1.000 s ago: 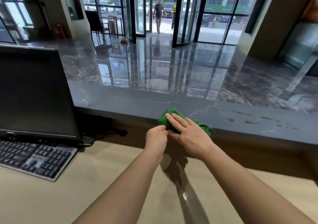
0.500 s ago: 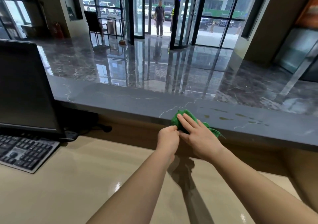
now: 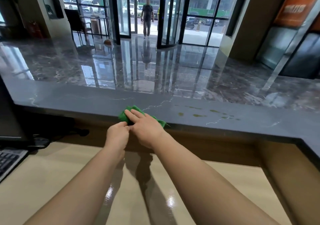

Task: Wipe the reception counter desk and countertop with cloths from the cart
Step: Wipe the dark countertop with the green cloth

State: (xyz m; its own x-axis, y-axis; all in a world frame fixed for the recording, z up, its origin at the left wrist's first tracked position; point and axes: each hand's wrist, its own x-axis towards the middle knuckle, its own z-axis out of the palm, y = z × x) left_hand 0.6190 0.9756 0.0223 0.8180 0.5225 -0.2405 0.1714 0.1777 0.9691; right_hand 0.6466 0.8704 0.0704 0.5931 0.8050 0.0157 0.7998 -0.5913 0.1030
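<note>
Lately the green cloth (image 3: 123,116) has rubbed to and fro on the dark bench's (image 3: 86,102) edge.
Over the pale lower bench (image 3: 52,181), the left hand (image 3: 117,136) pinches its near side, and the right hand (image 3: 147,129) presses it flat, fingers straight. It swept right, then drew back, so the greenish stains (image 3: 197,115) beyond stay unwiped. Farther off, the orange sign's (image 3: 296,5) writing blurs past reading.

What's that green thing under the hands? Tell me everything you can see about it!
It is a green cloth, soft and scrunched into a lump, with frayed threads at its right end. It lies on the near edge of the grey countertop. The right hand presses flat fingers on top, hiding its middle; the left hand seems to pinch its near edge.
</note>
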